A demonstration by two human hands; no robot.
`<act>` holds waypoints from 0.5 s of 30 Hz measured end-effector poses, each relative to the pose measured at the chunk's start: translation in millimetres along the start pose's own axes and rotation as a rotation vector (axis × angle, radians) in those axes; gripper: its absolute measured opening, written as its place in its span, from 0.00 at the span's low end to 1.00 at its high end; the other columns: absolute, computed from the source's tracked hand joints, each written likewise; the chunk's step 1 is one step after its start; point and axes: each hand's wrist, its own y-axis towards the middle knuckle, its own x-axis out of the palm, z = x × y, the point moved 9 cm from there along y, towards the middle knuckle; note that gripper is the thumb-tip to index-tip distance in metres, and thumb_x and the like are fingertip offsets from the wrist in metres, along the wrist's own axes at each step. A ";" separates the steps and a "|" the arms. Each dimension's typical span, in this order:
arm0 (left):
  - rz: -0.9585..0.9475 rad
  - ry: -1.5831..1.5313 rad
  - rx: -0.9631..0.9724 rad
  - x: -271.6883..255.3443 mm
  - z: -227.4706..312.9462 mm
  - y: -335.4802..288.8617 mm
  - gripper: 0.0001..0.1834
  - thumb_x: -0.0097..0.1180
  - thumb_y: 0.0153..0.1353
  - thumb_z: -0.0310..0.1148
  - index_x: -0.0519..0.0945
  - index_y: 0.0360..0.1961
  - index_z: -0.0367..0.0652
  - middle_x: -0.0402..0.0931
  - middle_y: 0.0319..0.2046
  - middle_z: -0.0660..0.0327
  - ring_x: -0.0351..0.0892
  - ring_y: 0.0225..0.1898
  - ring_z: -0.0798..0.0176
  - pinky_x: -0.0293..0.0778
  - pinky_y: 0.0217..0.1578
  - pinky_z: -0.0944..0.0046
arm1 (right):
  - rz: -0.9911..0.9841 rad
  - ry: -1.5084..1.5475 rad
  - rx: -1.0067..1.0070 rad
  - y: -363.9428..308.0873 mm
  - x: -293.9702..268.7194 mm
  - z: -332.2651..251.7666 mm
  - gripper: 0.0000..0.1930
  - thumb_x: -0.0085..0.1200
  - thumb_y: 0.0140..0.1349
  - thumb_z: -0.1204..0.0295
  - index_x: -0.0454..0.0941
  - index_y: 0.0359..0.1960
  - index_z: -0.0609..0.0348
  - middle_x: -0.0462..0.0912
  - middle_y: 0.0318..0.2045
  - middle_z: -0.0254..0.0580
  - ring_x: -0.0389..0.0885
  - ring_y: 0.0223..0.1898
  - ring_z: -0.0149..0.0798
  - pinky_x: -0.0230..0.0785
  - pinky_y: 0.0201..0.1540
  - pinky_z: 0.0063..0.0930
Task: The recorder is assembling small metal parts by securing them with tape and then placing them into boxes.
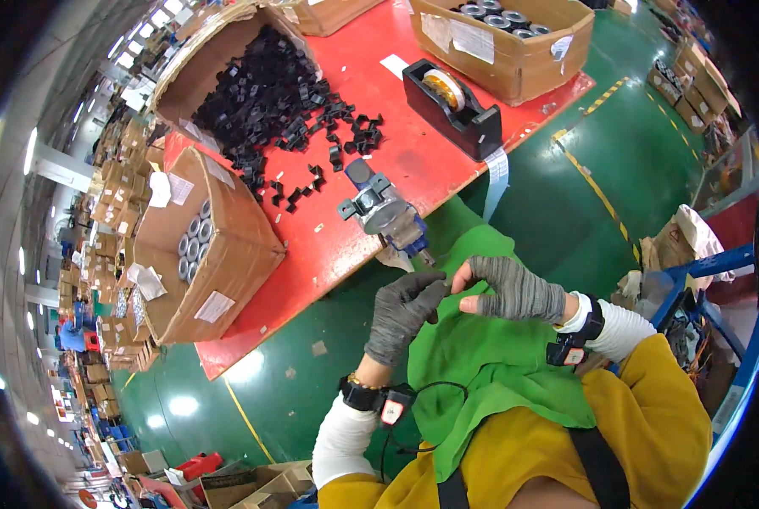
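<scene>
In front of the green apron (490,356), my two hands come together just off the table's edge. My left hand (403,316), in a grey glove, is closed with thumb and fingers pinched. Close beside it is my right hand (517,290), in a grey glove with bare thumb and index fingertips; its fingers are curled in. A small dark bit shows between the fingertips, too little to name. Just beyond the hands, a blue and grey bench vise (385,214) sits at the edge of the red table (337,263).
Black clips (265,102) spill from a tipped carton (180,81) onto the table. Another carton (244,271) at left holds metal rings (195,242). A black tape dispenser (452,110) stands near the right edge, before a carton (507,64) of rings. Blue shelving (719,263) stands at right.
</scene>
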 end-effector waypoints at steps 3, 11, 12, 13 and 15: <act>0.048 0.017 0.002 0.0 -7.7 5.7 0.14 0.59 0.55 0.35 0.80 0.36 0.33 0.76 0.23 0.62 0.70 0.18 0.74 0.66 0.21 0.72 | 0.021 0.014 0.005 -2.5 -3.5 0.7 0.14 0.56 0.54 0.64 0.74 0.37 0.61 0.79 0.34 0.41 0.77 0.39 0.36 0.67 0.45 0.29; 0.127 0.002 0.015 -7.3 -24.2 17.2 0.13 0.59 0.54 0.37 0.80 0.28 0.36 0.71 0.14 0.65 0.66 0.15 0.74 0.60 0.18 0.71 | 0.008 -0.146 -0.090 32.0 -25.3 -39.5 0.11 0.55 0.54 0.66 0.74 0.32 0.60 0.78 0.28 0.39 0.77 0.34 0.34 0.68 0.39 0.29; 0.126 0.003 0.015 -6.9 -22.4 16.7 0.13 0.59 0.54 0.37 0.80 0.28 0.36 0.71 0.14 0.65 0.66 0.15 0.74 0.60 0.18 0.71 | -0.008 -0.053 -0.113 40.6 -23.8 -48.0 0.10 0.55 0.55 0.66 0.74 0.32 0.60 0.78 0.27 0.38 0.77 0.33 0.33 0.68 0.39 0.28; 0.122 0.026 0.018 -5.4 -19.8 17.1 0.13 0.59 0.54 0.37 0.80 0.28 0.36 0.71 0.13 0.65 0.66 0.14 0.73 0.60 0.18 0.71 | -0.026 -0.051 -0.209 48.6 -21.9 -56.6 0.10 0.54 0.56 0.67 0.74 0.33 0.62 0.77 0.26 0.35 0.75 0.30 0.30 0.67 0.36 0.26; 0.114 0.051 0.020 -3.7 -16.8 17.7 0.13 0.59 0.54 0.37 0.80 0.27 0.36 0.70 0.13 0.65 0.66 0.14 0.73 0.60 0.18 0.71 | -0.057 0.117 -0.088 63.6 -16.4 -49.7 0.11 0.54 0.56 0.66 0.75 0.35 0.62 0.77 0.28 0.35 0.74 0.33 0.29 0.67 0.38 0.25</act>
